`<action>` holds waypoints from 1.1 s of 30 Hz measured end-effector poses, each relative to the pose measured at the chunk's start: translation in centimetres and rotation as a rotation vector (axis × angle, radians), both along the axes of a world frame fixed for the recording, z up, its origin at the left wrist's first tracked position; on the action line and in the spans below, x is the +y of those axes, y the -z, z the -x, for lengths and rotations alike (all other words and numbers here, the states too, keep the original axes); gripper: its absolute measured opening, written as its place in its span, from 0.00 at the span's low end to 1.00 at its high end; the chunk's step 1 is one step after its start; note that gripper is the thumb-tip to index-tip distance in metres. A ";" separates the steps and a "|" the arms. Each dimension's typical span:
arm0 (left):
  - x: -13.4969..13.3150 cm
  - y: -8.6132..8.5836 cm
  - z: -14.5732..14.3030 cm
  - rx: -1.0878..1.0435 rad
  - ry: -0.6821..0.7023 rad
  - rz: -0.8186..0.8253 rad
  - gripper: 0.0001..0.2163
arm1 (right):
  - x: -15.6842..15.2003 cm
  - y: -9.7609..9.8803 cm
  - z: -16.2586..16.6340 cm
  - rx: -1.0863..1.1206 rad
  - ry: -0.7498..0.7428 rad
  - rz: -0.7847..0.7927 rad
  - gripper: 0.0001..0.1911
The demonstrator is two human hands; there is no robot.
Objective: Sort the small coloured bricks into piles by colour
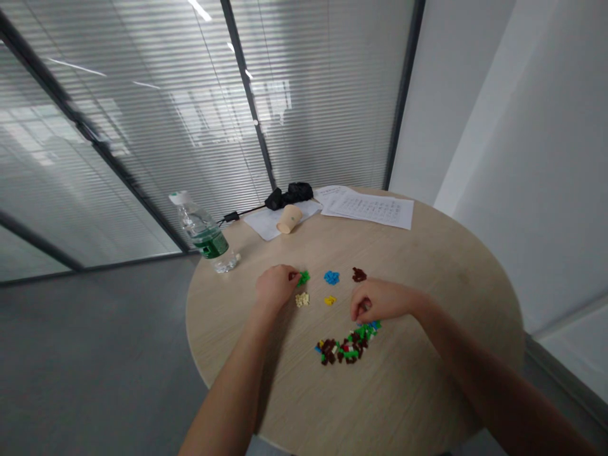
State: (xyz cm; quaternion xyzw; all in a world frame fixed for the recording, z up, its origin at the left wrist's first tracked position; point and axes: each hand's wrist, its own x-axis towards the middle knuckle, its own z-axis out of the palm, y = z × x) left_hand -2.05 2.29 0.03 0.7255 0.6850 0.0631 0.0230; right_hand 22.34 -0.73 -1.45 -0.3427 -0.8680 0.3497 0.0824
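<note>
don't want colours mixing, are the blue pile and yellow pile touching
Apart: the head view shows bare table between the blue pile and the yellow pile.

Our hands are over small coloured bricks on a round worktop [441,259].
Our left hand [275,286] has its fingertips at the green pile [304,277]; our right hand [380,299], fingers curled, is at the far edge of the mixed pile [350,353], and we cannot tell whether either holds a brick. Between our hands we see the blue pile [331,277] and the yellow pile [330,301]; the cream pile [303,299] lies just nearer us than the green, the brown pile [359,275] just beyond our right hand. Farther back we have an upright bottle [204,234] at left, a cup [289,219] on its side on a sheet [263,221], a black bundle [289,195] and printed papers [370,208].
</note>
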 end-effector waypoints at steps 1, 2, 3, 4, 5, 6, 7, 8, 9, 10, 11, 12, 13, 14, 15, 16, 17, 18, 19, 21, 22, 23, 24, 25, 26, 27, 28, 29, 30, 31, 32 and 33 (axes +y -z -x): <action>0.0 0.0 0.0 -0.010 -0.005 -0.005 0.12 | 0.0 0.1 0.1 -0.001 -0.001 0.008 0.09; 0.0 0.0 0.0 -0.018 -0.008 -0.011 0.12 | 0.0 0.2 0.1 -0.005 -0.001 0.016 0.08; 0.0 0.0 0.0 -0.025 -0.010 -0.014 0.12 | 0.0 0.3 0.2 -0.009 0.002 0.022 0.08; 0.0 0.1 0.0 -0.032 -0.011 -0.015 0.12 | 0.0 0.4 0.2 -0.012 0.006 0.024 0.08; 0.0 0.1 -0.1 -0.038 -0.011 -0.015 0.12 | -0.1 0.4 0.3 -0.014 0.010 0.024 0.08; 0.0 0.1 -0.1 -0.045 -0.007 -0.017 0.12 | -0.1 0.5 0.4 -0.014 0.017 0.021 0.08; 0.0 0.1 -0.1 -0.053 -0.001 -0.020 0.12 | -0.1 0.5 0.4 -0.015 0.027 0.015 0.07; 0.0 0.1 -0.2 -0.063 0.007 -0.023 0.12 | -0.1 0.4 0.5 -0.013 0.040 0.007 0.06; -0.1 0.1 -0.2 -0.075 0.017 -0.029 0.12 | -0.2 0.4 0.5 -0.007 0.055 -0.004 0.06; -0.1 0.1 -0.3 -0.087 0.030 -0.038 0.12 | -0.2 0.3 0.6 0.002 0.070 -0.016 0.05; -0.1 0.1 -0.3 -0.100 0.045 -0.046 0.12 | -0.2 0.3 0.7 0.012 0.083 -0.028 0.05; -0.2 0.1 -0.4 -0.113 0.061 -0.052 0.12 | -0.2 0.2 0.7 0.021 0.089 -0.038 0.05; -0.2 0.1 -0.5 -0.127 0.077 -0.056 0.12 | -0.2 0.2 0.8 0.027 0.087 -0.045 0.05; -0.2 0.1 -0.6 -0.140 0.095 -0.061 0.12 | -0.2 0.1 0.8 0.024 0.082 -0.049 0.04; -0.2 0.1 -0.6 -0.154 0.116 -0.062 0.12 | -0.2 0.1 0.9 0.016 0.077 -0.053 0.04; -0.3 0.1 -0.7 -0.170 0.137 -0.062 0.12 | -0.2 0.2 0.9 0.003 0.075 -0.057 0.04; -0.3 0.1 -0.8 -0.189 0.160 -0.062 0.12 | -0.2 0.2 0.9 -0.009 0.075 -0.061 0.04; -0.4 0.1 -0.9 -0.213 0.191 -0.058 0.12 | -0.2 0.3 1.0 -0.017 0.079 -0.068 0.04; -0.4 0.2 -1.0 -0.246 0.231 -0.051 0.13 | -0.2 0.4 1.0 -0.019 0.082 -0.078 0.04; -0.5 0.4 -1.2 -0.352 0.343 -0.014 0.13 | -0.2 0.5 1.1 0.001 0.084 -0.114 0.03; -0.6 0.5 -1.4 -0.418 0.407 0.013 0.13 | -0.2 0.4 1.1 0.024 0.087 -0.141 0.03; -0.7 0.6 -1.7 -0.485 0.468 0.045 0.13 | -0.2 0.3 1.1 0.055 0.095 -0.174 0.03; -0.9 0.7 -2.0 -0.546 0.519 0.078 0.13 | -0.2 0.1 1.1 0.091 0.109 -0.213 0.03; -1.0 0.8 -2.3 -0.597 0.562 0.111 0.13 | -0.2 -0.1 1.2 0.131 0.131 -0.257 0.03; -1.2 0.9 -2.6 -0.637 0.595 0.138 0.13 | -0.2 -0.3 1.2 0.168 0.158 -0.302 0.02; -1.3 0.9 -2.9 -0.670 0.619 0.159 0.14 | -0.2 -0.6 1.2 0.200 0.185 -0.346 0.02; -1.5 0.9 -3.2 -0.701 0.633 0.172 0.14 | -0.3 -0.8 1.3 0.224 0.212 -0.389 0.03; -1.6 0.9 -3.4 -0.731 0.636 0.180 0.15 | -0.3 -0.9 1.3 0.242 0.235 -0.428 0.03; -1.7 0.9 -3.6 -0.764 0.628 0.183 0.15 | -0.3 -1.0 1.3 0.256 0.251 -0.464 0.04; -1.8 0.9 -3.7 -0.795 0.615 0.187 0.15 | -0.3 -1.0 1.4 0.265 0.259 -0.496 0.04; -1.8 0.9 -3.7 -0.825 0.600 0.193 0.15 | -0.3 -0.9 1.4 0.274 0.263 -0.525 0.03; -1.9 0.8 -3.8 -0.850 0.588 0.204 0.15 | -0.3 -0.8 1.4 0.283 0.264 -0.550 0.03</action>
